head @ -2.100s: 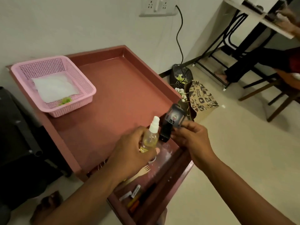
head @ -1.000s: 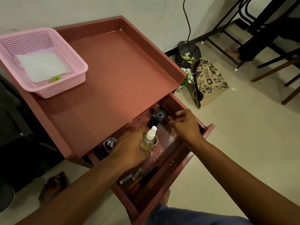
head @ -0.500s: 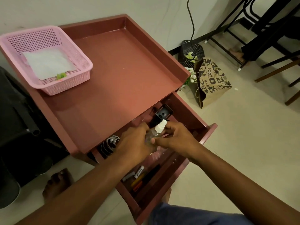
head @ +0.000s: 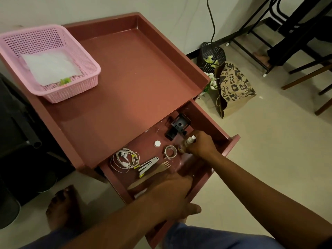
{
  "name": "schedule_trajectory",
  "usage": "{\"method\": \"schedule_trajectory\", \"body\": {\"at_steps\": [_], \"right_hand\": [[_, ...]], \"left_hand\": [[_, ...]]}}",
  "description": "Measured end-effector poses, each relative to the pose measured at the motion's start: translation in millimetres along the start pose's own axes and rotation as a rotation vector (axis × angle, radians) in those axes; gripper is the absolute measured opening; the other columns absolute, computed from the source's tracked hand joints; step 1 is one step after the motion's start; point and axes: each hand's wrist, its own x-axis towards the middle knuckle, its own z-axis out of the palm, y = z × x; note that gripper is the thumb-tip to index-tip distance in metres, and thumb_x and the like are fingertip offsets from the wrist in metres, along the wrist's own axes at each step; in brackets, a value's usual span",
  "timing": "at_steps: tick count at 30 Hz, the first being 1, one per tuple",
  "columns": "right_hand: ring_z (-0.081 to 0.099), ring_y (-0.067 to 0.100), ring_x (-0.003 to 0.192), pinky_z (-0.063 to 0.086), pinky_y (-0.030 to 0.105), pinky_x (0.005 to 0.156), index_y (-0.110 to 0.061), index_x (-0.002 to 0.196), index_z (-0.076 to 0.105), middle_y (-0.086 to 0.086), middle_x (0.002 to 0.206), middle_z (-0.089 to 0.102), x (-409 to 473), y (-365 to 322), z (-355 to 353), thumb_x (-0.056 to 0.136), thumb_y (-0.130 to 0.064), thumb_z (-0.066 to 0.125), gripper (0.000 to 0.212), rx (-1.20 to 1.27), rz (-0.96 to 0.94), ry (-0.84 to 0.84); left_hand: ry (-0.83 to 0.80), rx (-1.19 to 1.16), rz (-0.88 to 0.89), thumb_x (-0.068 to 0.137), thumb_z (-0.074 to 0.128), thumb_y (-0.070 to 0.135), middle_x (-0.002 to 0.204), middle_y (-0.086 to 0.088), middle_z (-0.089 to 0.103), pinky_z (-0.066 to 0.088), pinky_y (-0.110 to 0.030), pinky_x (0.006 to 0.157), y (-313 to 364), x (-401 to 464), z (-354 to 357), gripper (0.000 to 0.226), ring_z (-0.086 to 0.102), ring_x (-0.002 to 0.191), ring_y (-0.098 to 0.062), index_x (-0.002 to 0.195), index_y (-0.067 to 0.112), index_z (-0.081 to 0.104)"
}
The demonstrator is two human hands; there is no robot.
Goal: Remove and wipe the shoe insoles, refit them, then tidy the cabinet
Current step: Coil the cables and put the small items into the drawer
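Observation:
The reddish cabinet (head: 125, 90) has its top drawer (head: 222, 139) pulled out. Inside the drawer, my right hand (head: 201, 145) grips a small clear spray bottle (head: 188, 142) with a white nozzle, standing it beside a tape roll (head: 170, 151). A black phone holder (head: 177, 126) lies at the drawer's back. My left hand (head: 172, 194) hovers over the drawer's front part with relaxed fingers, holding nothing and hiding what lies under it.
The drawer also holds white earphones (head: 125, 159), a white cap (head: 157, 143), a metal clip (head: 148, 166) and a wooden fork (head: 154, 172). A pink basket (head: 89, 69) with white cloth sits on the cabinet top. A paper bag (head: 233, 90) and black bin (head: 210, 56) stand on the floor.
The spray bottle passed from my left hand to my right, which moved it to the drawer's right side. My left hand pulled back toward the drawer front. The phone holder was set down earlier.

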Motion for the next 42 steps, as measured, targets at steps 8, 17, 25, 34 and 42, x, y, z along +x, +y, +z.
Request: {"method": "schedule_trajectory", "body": {"at_steps": [8, 17, 25, 34, 42], "right_hand": [[0.061, 0.018, 0.089, 0.043, 0.019, 0.059, -0.014, 0.116, 0.068, 0.004, 0.108, 0.069, 3.9, 3.8, 6.9, 0.079, -0.017, 0.086, 0.042, -0.022, -0.005, -0.033], [0.066, 0.027, 0.112, 0.056, 0.028, 0.082, -0.012, 0.138, 0.054, 0.008, 0.128, 0.065, -36.5, -9.2, -28.1, 0.072, -0.015, 0.090, 0.076, -0.196, -0.135, 0.036], [0.069, 0.026, 0.092, 0.057, 0.032, 0.070, -0.021, 0.111, 0.064, 0.002, 0.101, 0.069, -127.1, -31.4, -24.8, 0.073, -0.021, 0.081, 0.042, -0.289, -0.187, 0.074], [0.072, 0.024, 0.084, 0.060, 0.031, 0.072, -0.018, 0.107, 0.073, 0.006, 0.098, 0.073, -190.0, -23.6, 22.7, 0.071, -0.026, 0.085, 0.039, -0.239, -0.004, -0.140], [0.064, 0.025, 0.085, 0.053, 0.031, 0.069, -0.013, 0.115, 0.064, 0.008, 0.104, 0.069, -187.7, -29.9, 25.9, 0.074, -0.018, 0.083, 0.046, -0.183, -0.037, -0.071]], "left_hand": [[0.014, 0.092, -0.016, 0.094, 0.071, 0.042, 0.144, -0.005, 0.054, 0.044, -0.044, 0.114, -2.8, 10.7, 16.9, 0.060, 0.054, 0.131, -0.031, 0.144, 0.023, 0.043], [0.139, 0.273, -0.009, 0.096, 0.065, 0.031, 0.127, -0.009, 0.061, 0.050, -0.039, 0.094, 7.1, 4.6, 28.4, 0.045, 0.061, 0.113, -0.031, 0.135, 0.018, 0.046], [0.238, 0.474, 0.002, 0.097, 0.055, 0.020, 0.148, -0.006, 0.052, 0.047, -0.038, 0.104, 18.5, -51.5, 33.9, 0.074, 0.054, 0.131, -0.029, 0.162, 0.026, 0.020], [0.288, 0.397, -0.248, 0.098, 0.057, 0.014, 0.133, -0.004, 0.063, 0.048, -0.033, 0.098, 19.1, -117.3, 60.8, 0.037, 0.061, 0.123, -0.025, 0.134, 0.022, 0.055], [0.356, 0.243, -0.310, 0.087, 0.069, 0.021, 0.117, -0.002, 0.068, 0.051, -0.029, 0.088, 2.0, -113.4, 55.5, 0.033, 0.066, 0.108, -0.025, 0.120, 0.023, 0.064]]}}
